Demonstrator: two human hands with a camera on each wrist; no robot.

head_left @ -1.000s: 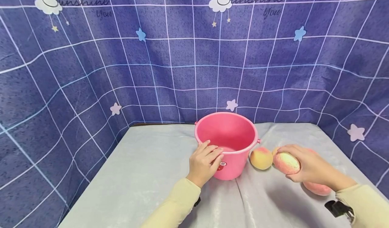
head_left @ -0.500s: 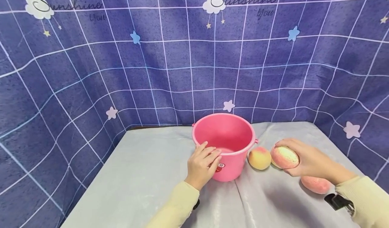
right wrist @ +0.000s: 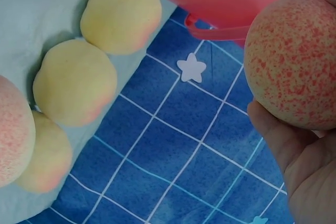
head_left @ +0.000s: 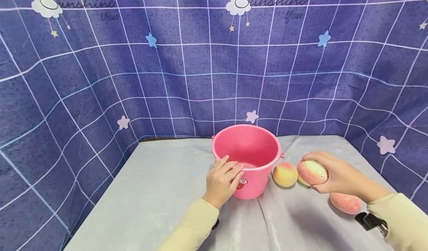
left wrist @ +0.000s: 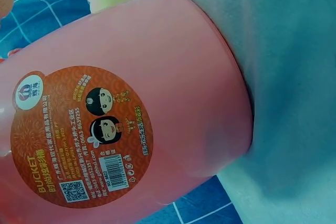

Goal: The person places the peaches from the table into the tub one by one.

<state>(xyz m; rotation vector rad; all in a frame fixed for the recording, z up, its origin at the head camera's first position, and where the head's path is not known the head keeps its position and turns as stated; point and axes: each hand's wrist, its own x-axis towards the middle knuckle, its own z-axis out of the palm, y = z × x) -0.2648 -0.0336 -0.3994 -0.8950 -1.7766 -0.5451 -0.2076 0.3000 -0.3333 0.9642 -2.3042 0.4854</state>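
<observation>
A pink plastic bucket (head_left: 257, 180) stands upright on the table. My left hand (head_left: 220, 182) grips its near rim, fingers over the edge and thumb outside. The left wrist view shows only the bucket's side and its round label (left wrist: 81, 137); that hand is out of sight there. My right hand (head_left: 337, 173) holds a speckled pink-and-yellow peach (head_left: 312, 171) above the table, right of the bucket. Below and beside it lie a yellow peach (head_left: 285, 174) by the bucket, a partly hidden peach (head_left: 302, 180) and a pink peach (head_left: 346, 203).
In the right wrist view, yellow peaches (right wrist: 75, 82) lie in a row beside a pink one (right wrist: 13, 129). The bucket's handle (right wrist: 220, 32) hangs at its side. A pale cloth (head_left: 150, 191) covers the table. A blue checked curtain (head_left: 187, 83) hangs behind and at both sides.
The right hand has risen slightly and shifted a little left with the peach, showing more of the pink peach below. The left hand stays on the bucket's rim.
</observation>
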